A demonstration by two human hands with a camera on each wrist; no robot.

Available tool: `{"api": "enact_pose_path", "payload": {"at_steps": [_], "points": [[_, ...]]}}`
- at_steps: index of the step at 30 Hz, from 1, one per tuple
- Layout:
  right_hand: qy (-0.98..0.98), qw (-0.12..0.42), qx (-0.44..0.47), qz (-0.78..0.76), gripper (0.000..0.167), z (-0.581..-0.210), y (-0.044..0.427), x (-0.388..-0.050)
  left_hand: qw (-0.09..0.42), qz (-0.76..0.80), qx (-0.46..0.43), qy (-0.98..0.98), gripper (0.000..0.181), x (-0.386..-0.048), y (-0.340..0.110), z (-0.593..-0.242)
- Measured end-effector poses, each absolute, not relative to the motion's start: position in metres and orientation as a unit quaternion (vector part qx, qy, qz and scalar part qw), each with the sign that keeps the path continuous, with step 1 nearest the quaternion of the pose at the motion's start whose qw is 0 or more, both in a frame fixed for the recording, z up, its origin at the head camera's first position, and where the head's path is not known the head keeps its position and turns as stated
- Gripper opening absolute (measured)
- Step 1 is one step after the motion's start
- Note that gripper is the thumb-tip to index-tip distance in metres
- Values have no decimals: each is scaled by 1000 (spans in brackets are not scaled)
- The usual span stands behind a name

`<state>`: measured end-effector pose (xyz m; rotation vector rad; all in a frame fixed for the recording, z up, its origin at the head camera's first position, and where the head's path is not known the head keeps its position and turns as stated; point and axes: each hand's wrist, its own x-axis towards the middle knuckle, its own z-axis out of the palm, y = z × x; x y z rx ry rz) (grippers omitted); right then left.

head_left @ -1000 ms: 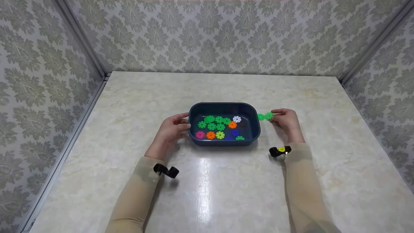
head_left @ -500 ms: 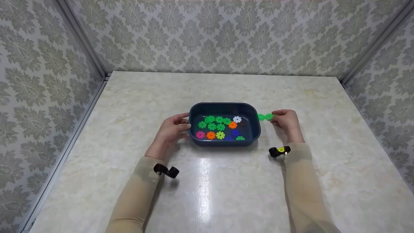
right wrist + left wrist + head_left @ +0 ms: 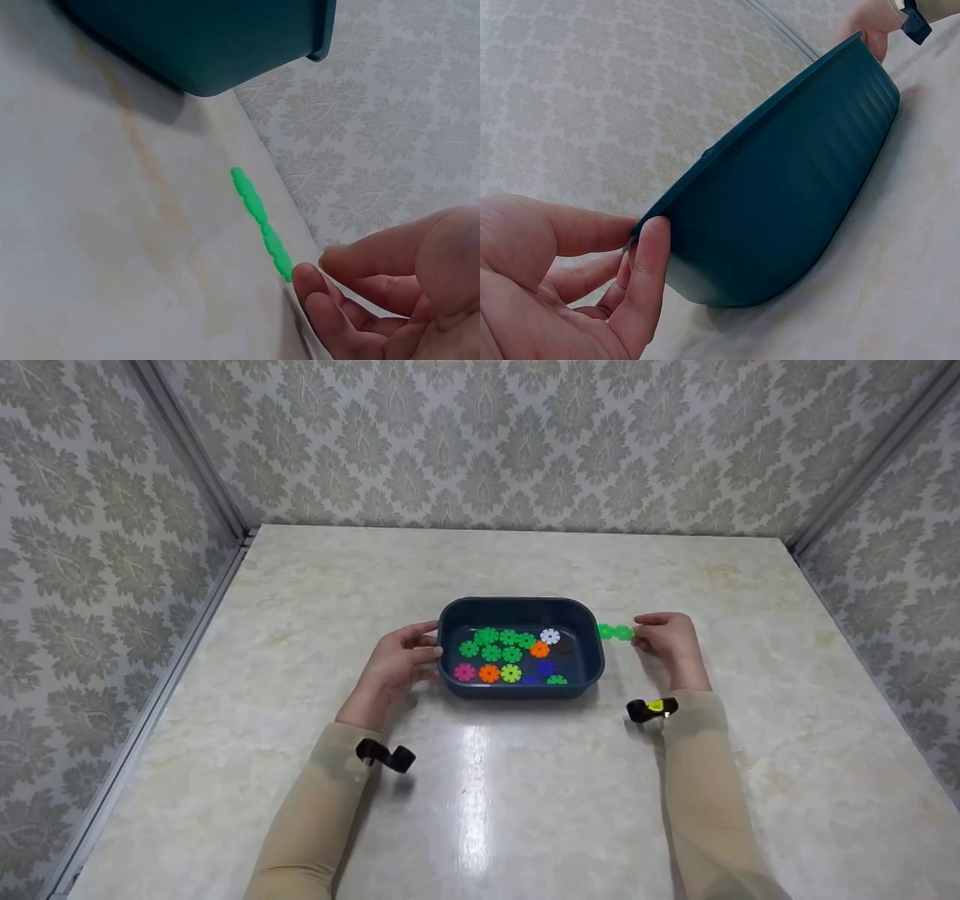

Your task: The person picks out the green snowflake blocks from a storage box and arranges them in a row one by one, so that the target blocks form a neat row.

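A dark blue tub (image 3: 519,691) holds several flower-shaped discs: green ones (image 3: 491,653), plus orange (image 3: 489,673), pink, yellow, white and blue. My left hand (image 3: 396,664) grips the tub's left end, with thumb and fingertips at its rim (image 3: 705,156) in the left wrist view. Two green discs (image 3: 616,632), joined end to end, lie on the table just right of the tub. Beside their right end is my right hand (image 3: 667,641), finger and thumb spread apart. In the right wrist view, fingertips (image 3: 307,279) are close against the green pair (image 3: 262,223); contact cannot be told.
The pale marbled table (image 3: 555,795) extends around the tub. Patterned walls (image 3: 480,450) stand behind and at both sides. A black wrist camera (image 3: 385,755) is on the left sleeve, another (image 3: 651,709) on the right.
The green pair's right end has come down from my right fingertips. That hand has loosened its pinch and moved slightly right. My left hand and the tub stay almost still.
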<state>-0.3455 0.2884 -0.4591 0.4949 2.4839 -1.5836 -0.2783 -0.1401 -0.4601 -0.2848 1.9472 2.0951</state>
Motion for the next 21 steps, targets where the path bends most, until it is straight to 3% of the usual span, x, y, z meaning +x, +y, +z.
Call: {"api": "enact_pose_path", "payload": {"at_steps": [10, 21], "points": [[830, 64, 105, -544, 46, -439, 283, -340, 132, 723, -98, 671, 57, -279, -140, -462], [811, 76, -23, -580, 46, -421, 267, -330, 136, 719, -100, 674, 56, -279, -140, -461]]}}
